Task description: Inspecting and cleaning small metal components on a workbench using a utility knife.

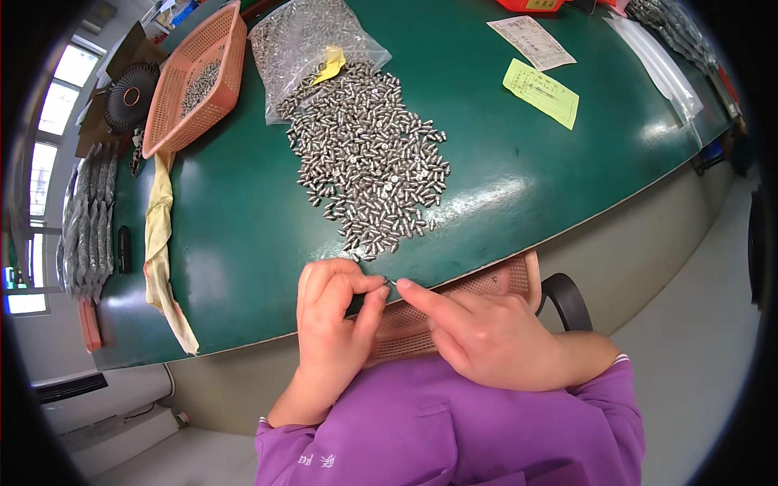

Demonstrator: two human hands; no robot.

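A large heap of small shiny metal pieces with pointed ends point(365, 154) lies on the green tabletop point(227, 235). At its near end, by the table edge, my left hand point(328, 312) is closed in a pinch, thumb and index finger on something tiny; only a thin bright bit shows at the fingertips. My right hand point(498, 336) comes from the right with its index finger stretched to that bit and its other fingers curled under. What the curled fingers hold, if anything, is hidden. Below both hands, a pink perforated basket point(405, 336) sits under the table edge.
A clear bag of metal pieces point(304, 40) lies behind the heap. An orange basket point(198, 81), a yellow cloth strip point(160, 243) and stacked grey packets point(87, 219) are on the left. Paper slips point(541, 93) and plastic sleeves point(660, 69) lie far right. A black chair arm point(567, 300) stands right.
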